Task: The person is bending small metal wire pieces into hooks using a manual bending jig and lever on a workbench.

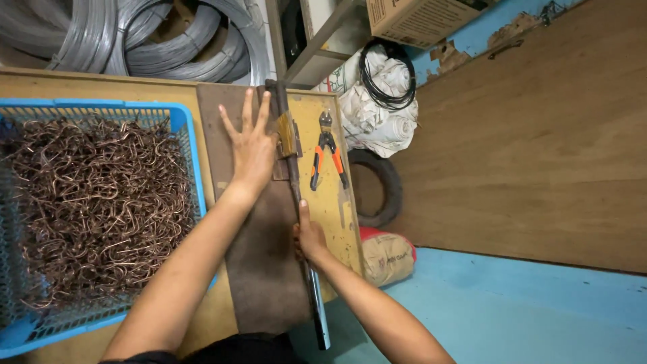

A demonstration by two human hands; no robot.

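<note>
Lever bar (304,249), long and dark metal, ran along the right side of a brown plate (259,269) on the wooden table (135,91), pivoting at a brass-coloured bracket (286,135) near the far end. Right hand (309,237) was wrapped around the bar partway along, thumb pointing up along it; grip closed on the bar. Left hand (251,145) lay flat on the plate just beside the bracket, fingers spread, holding nothing; grip open. Orange-handled pliers (327,158) lay on the yellow board (333,202) right of the bar, apart from both hands. Blue plastic basket (192,155) left of the plate was heaped with bent copper-coloured wire hooks (94,202). Coils of grey wire (135,37) stood beyond the table. Black tyre (387,189) and a tan sack (387,256) lay on the floor to the right
</note>
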